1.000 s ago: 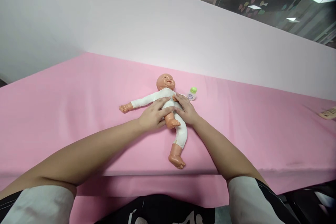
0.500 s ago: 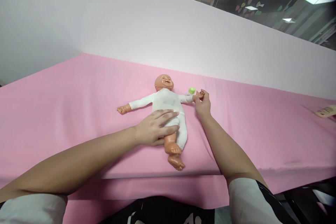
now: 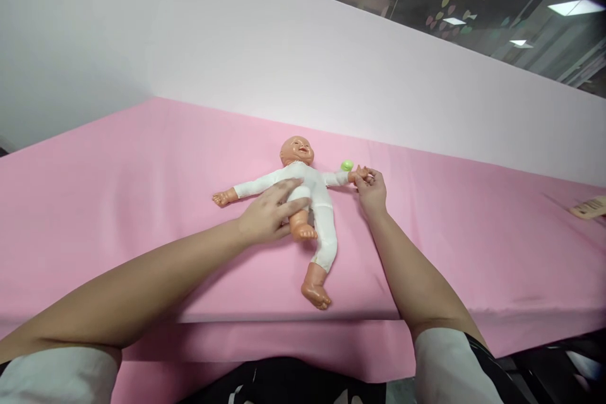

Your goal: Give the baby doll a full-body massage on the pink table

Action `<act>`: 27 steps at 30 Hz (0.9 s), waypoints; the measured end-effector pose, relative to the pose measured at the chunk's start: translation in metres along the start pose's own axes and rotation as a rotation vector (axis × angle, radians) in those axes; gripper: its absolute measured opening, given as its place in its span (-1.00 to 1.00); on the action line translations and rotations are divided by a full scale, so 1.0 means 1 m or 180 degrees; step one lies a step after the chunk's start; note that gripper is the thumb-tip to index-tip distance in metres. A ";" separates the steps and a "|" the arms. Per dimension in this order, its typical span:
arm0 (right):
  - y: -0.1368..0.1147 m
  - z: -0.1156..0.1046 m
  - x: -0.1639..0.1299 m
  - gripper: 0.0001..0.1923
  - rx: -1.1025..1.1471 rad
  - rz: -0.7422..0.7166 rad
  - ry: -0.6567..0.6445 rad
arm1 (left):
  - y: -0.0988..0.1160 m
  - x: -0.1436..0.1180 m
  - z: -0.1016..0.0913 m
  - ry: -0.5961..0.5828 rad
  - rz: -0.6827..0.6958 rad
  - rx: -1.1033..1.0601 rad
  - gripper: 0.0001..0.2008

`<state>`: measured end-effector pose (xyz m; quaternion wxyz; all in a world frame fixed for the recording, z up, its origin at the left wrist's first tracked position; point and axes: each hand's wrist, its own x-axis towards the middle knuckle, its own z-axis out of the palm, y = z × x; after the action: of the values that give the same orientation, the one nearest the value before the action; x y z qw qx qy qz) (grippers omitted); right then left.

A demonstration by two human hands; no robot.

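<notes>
A baby doll (image 3: 324,221) with a white cloth body lies on its back on a pink-covered table (image 3: 454,233). Its head points toward the wall and both arms are spread sideways. My left hand (image 3: 266,211) is wrapped round the doll's bent leg (image 3: 302,226), the knee pushed up over the belly. The other leg lies stretched out toward the table's front edge. At the right, my right hand (image 3: 373,192) pinches the doll's small plastic hand (image 3: 362,172). A round light-green object (image 3: 347,165) sits just behind that doll arm.
Behind the table stands a white wall (image 3: 265,57), with a dark glass panel bearing heart-shaped stickers above it. A beige printed tag or card (image 3: 589,207) lies at the far right. The cloth hangs over the front edge close to my body.
My left hand has pushed the doll's leg up toward its belly, so the knee bends more and the foot is higher. My right hand has shifted slightly to the right.
</notes>
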<state>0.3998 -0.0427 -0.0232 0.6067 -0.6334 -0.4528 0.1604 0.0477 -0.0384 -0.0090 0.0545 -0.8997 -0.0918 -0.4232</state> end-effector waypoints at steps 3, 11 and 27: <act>-0.010 0.019 -0.016 -0.42 -0.0074 -0.0863 -0.0195 | -0.013 -0.003 0.005 -0.0133 -0.0386 0.0144 -0.49; -0.028 0.042 -0.032 -0.42 -0.1129 -0.2324 -0.1952 | -0.015 -0.008 0.015 -0.0308 -0.0818 0.0091 -0.47; -0.021 0.044 -0.030 -0.36 -0.1265 -0.2135 -0.1795 | -0.013 -0.008 0.020 -0.0217 -0.0687 0.0132 -0.48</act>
<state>0.3422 -0.0416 -0.0239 0.3456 -0.4879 -0.8009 0.0317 0.0555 -0.0234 -0.0276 0.0240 -0.8971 -0.1987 -0.3938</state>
